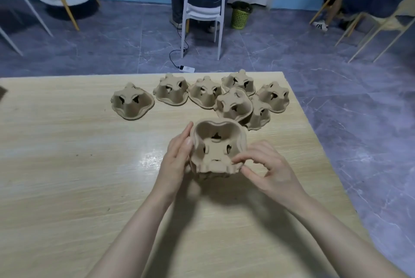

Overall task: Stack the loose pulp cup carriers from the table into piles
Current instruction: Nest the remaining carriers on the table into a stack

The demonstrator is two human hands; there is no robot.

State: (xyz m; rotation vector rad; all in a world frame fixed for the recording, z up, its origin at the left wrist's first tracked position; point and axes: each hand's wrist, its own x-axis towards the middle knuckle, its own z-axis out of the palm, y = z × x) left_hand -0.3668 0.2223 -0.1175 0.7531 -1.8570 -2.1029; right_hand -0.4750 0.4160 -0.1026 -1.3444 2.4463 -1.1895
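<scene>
Cradling a moulded pulp carrier [219, 145] between them, both hands sit near the middle of the surface [67, 165]. The left hand [177, 156] lies flat against the carrier's left wall, its fingers straight and pressed along the rim. The right hand [267, 165] pinches the near right edge, fingertips curled onto the lip with the thumb just below. This carrier is tilted so that its hollow side faces the camera, showing a wavy, lobed rim, rounded cup wells and dark cut-out slots in a matte, fibrous tan pulp. More layered edges show beneath its lower rim, so it seems to sit on others of its kind, though how many cannot be told.

Farther back, loose carriers rest upside down on the pale wood-grain surface, bumpy undersides up. One lone carrier [132, 103] sits apart to the left. To its right runs a crowded cluster: the second carrier [171, 92], a third carrier [205, 93], a far carrier [239, 82] near the back edge, a right-hand carrier [274, 96], and an overlapping carrier [233, 107] leaning on a partly hidden carrier [259, 118].

Beyond the surface lies a grey marbled floor [112, 48], with a white plastic chair [203, 8], a green mesh bin [240, 15] and a white power strip [186, 68].
</scene>
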